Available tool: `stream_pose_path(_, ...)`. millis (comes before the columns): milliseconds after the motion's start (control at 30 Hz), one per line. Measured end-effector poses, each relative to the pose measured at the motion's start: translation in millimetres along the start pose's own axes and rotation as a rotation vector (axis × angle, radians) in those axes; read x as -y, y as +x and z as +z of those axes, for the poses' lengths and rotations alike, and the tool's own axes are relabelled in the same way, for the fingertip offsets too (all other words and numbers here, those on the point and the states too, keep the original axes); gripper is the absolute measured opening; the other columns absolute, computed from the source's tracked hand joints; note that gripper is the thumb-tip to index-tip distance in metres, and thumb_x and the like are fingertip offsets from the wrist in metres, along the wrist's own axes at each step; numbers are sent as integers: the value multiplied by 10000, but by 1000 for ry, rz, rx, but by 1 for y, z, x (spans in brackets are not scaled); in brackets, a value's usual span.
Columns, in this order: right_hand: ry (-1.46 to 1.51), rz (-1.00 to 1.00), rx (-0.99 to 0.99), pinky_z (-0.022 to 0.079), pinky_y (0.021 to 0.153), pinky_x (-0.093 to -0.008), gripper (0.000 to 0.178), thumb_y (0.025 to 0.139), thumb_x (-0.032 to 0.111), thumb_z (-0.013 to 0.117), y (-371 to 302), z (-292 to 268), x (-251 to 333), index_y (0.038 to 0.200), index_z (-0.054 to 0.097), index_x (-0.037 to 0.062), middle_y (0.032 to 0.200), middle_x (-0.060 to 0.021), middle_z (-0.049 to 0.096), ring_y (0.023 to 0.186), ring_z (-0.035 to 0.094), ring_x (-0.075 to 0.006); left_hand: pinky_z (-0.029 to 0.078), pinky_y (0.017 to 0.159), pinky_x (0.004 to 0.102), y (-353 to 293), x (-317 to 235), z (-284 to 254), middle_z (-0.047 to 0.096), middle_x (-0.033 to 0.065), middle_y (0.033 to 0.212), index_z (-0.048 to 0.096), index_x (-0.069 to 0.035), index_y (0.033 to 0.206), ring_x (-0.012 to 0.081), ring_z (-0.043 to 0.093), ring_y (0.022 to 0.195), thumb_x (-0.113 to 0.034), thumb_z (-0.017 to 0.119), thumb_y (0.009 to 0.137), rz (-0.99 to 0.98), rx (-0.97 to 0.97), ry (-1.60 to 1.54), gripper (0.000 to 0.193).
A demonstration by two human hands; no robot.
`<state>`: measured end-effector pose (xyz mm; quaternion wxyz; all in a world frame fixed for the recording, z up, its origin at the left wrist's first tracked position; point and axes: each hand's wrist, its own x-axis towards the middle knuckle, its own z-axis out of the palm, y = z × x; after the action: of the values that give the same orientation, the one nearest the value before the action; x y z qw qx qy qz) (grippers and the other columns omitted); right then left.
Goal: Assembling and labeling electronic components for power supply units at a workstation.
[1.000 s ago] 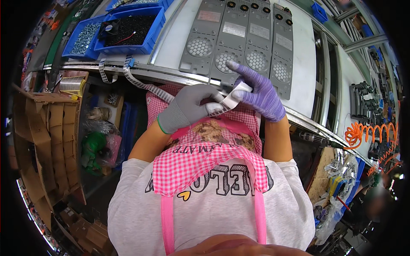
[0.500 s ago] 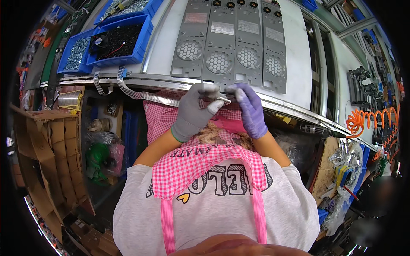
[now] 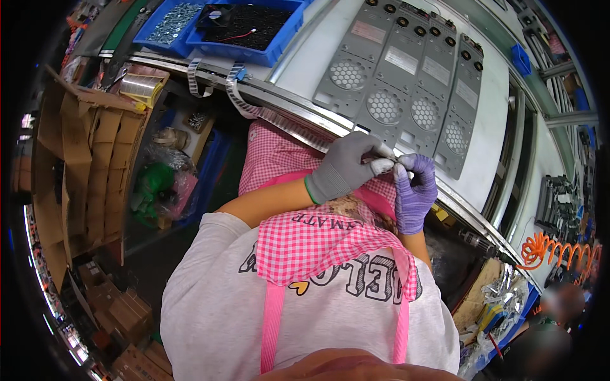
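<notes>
My left hand [image 3: 352,166], in a grey glove, and my right hand [image 3: 416,190], in a purple glove, meet fingertip to fingertip just off the bench's front edge. Both are closed in a pinch, and whatever sits between the fingertips is too small and covered to name. A strip of silvery labels [image 3: 289,124] loops down from the bench edge and runs toward my left hand, where its end is hidden. Right beyond my hands, several grey metal panels [image 3: 406,86] with round honeycomb vents lie side by side on the white bench top.
Blue bins hold black screws [image 3: 254,28] and silver screws [image 3: 175,24] at the back left; a small black fan [image 3: 215,16] rests on the black ones. A power screwdriver [image 3: 480,241] and an orange coiled hose [image 3: 553,251] are at right. A cardboard box [image 3: 95,165] stands left.
The view has turned, so the bench now slants and the panels sit further right. A light-coloured piece seen at my fingertips earlier is now mostly hidden; both hands are still pinched together.
</notes>
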<state>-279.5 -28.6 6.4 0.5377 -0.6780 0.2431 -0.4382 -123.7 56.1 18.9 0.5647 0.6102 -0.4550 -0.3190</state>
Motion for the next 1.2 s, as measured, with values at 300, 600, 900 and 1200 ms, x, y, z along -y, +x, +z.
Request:
stream_pose_path(300,-70,227,-259,478,884,-265,208,965,170,675,34,-83,5,1099,638,16,1085,-56,648,943,597,-119,508,761,348,11,3,-5,630,78,858,657,-41,936,222,625,845,-229,724,878,237,191,308,208)
stream_pose_path(600,-740,74,-21,458,926,-422,242,855,251,756,66,-130,-26,883,730,12,1048,-177,658,1031,582,-316,452,893,445,59,-8,46,669,99,1212,570,-68,906,330,605,1006,-337,660,884,568,492,421,285)
stream_pose_path(900,-974,178,61,457,935,-432,255,864,325,740,83,-117,-46,866,739,71,1031,-106,660,1035,568,-323,356,1127,464,70,15,67,605,76,1342,639,-77,1150,264,524,1285,-357,621,906,648,578,822,371)
stream_pose_path(1200,-1088,182,47,437,912,-446,287,866,378,730,86,-111,-44,812,727,96,1005,-83,648,1013,567,-311,377,1100,466,70,12,67,619,76,1309,638,-72,1122,270,547,1243,-355,629,898,637,588,841,360)
